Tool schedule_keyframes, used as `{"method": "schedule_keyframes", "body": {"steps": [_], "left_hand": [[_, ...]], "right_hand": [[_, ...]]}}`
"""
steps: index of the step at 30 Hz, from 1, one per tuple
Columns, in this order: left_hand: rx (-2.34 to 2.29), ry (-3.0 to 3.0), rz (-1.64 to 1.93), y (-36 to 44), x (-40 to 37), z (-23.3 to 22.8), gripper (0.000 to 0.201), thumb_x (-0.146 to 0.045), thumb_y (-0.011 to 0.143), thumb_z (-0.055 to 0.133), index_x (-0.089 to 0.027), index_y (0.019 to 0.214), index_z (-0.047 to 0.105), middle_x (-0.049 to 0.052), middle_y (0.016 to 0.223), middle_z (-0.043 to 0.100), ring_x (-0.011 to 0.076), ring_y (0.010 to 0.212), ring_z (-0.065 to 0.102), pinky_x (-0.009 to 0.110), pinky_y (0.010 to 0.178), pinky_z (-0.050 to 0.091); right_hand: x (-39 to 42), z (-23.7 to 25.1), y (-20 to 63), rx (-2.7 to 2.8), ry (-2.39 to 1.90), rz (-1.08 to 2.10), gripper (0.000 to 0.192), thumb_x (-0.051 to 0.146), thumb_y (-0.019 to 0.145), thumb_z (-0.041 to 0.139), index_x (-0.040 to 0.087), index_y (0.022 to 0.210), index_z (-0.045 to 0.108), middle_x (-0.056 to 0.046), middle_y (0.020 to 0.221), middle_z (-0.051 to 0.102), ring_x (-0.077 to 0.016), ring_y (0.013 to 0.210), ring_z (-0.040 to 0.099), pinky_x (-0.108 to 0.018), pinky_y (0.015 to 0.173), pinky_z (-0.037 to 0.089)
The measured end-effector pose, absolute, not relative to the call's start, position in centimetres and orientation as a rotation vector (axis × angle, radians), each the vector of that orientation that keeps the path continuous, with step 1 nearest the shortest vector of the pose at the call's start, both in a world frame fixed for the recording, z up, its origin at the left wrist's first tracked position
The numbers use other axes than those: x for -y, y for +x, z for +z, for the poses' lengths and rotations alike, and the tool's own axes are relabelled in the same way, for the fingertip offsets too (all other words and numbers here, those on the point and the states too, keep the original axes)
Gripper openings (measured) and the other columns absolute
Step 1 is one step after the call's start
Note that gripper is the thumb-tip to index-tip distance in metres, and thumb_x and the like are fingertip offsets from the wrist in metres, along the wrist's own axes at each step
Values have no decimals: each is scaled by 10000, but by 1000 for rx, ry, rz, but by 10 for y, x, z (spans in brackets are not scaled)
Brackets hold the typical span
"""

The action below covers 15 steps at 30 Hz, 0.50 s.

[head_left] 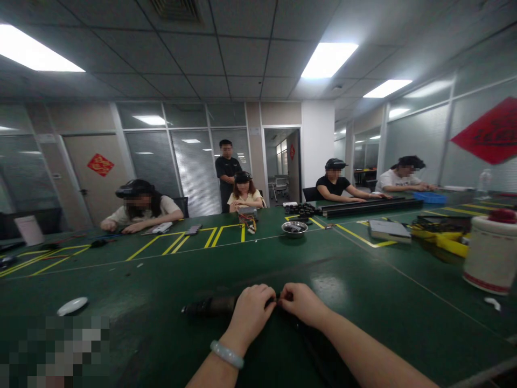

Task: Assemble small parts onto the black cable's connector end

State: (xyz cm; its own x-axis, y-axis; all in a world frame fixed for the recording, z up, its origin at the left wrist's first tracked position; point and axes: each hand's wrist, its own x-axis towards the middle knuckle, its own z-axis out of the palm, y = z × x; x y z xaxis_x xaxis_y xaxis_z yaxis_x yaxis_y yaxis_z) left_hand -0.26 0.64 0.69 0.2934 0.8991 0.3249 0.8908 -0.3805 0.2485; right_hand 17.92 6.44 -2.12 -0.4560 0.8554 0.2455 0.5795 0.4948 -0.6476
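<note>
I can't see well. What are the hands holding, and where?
Both hands, left and right, pinch a dark rod at its right end.

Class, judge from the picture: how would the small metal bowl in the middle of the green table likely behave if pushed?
The metal bowl looks shallow and wide, so it would probably slide rather than tip. The green table looks smooth and slightly glossy, suggesting little grip. Its dark contents may shift or rattle.

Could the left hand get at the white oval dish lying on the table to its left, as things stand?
Probably yes. The white oval dish lies on bare green table with nothing between it and the left hand, though that hand is gripping a dark cylindrical part.
</note>
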Motion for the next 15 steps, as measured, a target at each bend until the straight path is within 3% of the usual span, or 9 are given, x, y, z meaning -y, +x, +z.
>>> {"method": "schedule_keyframes", "body": {"steps": [9, 15], "left_hand": [[-1729, 2444, 689, -4, -6, 5, 148, -262, 878, 541, -249, 1006, 614, 1, 1032, 624, 189, 954, 546, 329, 860, 391], [-1739, 2458, 680, -3, -5, 7, 90, -230, 863, 565, -250, 940, 608, -19, 988, 620, 169, 927, 545, 309, 841, 388]], "right_hand": [[-66, -21, 181, 2201, -1176, 706, 96, 230, 787, 615, 178, 811, 693, -12, 756, 702, -138, 690, 627, -204, 596, 402], [-67, -23, 181, 2211, -1153, 700, 102, 255, 795, 627, 188, 819, 700, -8, 759, 701, -139, 693, 627, -202, 591, 397]]}}
